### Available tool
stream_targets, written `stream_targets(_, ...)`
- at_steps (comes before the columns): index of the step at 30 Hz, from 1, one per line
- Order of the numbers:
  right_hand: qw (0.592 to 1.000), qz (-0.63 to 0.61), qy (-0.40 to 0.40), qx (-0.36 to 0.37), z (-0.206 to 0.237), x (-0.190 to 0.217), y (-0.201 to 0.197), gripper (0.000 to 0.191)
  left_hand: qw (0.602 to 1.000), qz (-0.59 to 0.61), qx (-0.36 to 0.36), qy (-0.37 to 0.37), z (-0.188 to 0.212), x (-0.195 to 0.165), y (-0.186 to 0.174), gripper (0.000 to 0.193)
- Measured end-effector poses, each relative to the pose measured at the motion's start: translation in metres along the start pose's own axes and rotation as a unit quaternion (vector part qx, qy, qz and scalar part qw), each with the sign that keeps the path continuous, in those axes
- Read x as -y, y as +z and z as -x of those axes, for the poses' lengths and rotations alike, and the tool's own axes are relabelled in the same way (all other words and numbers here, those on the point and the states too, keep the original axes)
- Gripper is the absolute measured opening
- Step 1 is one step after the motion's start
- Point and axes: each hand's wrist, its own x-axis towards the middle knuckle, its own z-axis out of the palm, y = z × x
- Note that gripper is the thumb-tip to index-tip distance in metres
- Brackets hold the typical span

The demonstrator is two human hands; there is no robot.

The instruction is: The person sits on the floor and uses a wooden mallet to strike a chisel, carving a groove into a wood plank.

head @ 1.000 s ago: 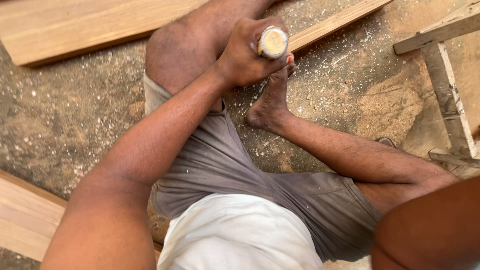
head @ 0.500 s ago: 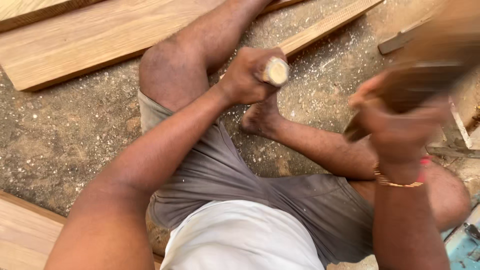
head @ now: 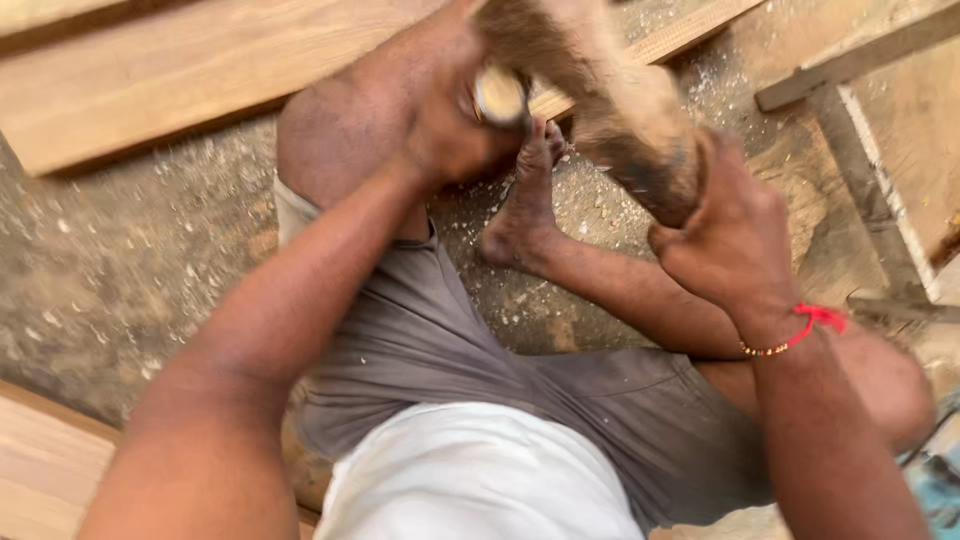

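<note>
I sit on the ground with my knees apart. My left hand is closed around an upright tool with a pale round wooden handle end, held above my left knee; its lower part is hidden. My right hand grips a thick, worn wooden mallet, blurred with motion, whose upper end is at the handle end. A red thread and a bead bracelet circle my right wrist. My bare foot rests on the sawdust-covered ground below the tool.
A long wooden plank lies across the top left, with a thinner strip beside it. A wooden frame stands at the right. Another plank edge is at the bottom left. Sawdust covers the floor.
My right hand has swung the mallet from the right side over and down onto the tool's handle end. My left hand has kept its hold on the tool.
</note>
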Motion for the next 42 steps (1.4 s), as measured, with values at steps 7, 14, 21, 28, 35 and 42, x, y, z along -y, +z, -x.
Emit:
stream_targets(7, 0.882, -0.418, 0.019, -0.216, 0.011, 0.025, -0.047, 0.064, 0.996, 0.012, 0.051, 0.072, -0.01, -0.029, 0.014, 0.027)
stream_targets(14, 0.684, -0.673, 0.261, -0.11, -0.072, 0.107, 0.166, 0.06, 0.998, 0.069, 0.009, 0.007, -0.032, -0.023, -0.004, 0.026)
stream_targets(21, 0.985, -0.169, 0.028, -0.009, -0.034, 0.003, 0.049, 0.057, 0.999, 0.008, 0.023, 0.034, -0.001, -0.002, 0.001, 0.027)
stream_targets(28, 0.972, -0.15, -0.074, -0.164, 0.01, 0.009, -0.031, 0.07, 0.98, 0.124, -0.143, -0.058, -0.026, 0.008, 0.004, 0.024)
stream_targets(35, 0.918, -0.284, -0.163, -0.224, -0.05, 0.078, 0.108, 0.112, 0.995, 0.047, 0.042, 0.073, -0.027, -0.004, 0.01, 0.018)
stream_targets(42, 0.749, -0.639, 0.086, -0.155, -0.065, 0.08, 0.173, 0.078, 0.997, 0.026, 0.002, 0.071, -0.016, -0.002, 0.005, 0.022)
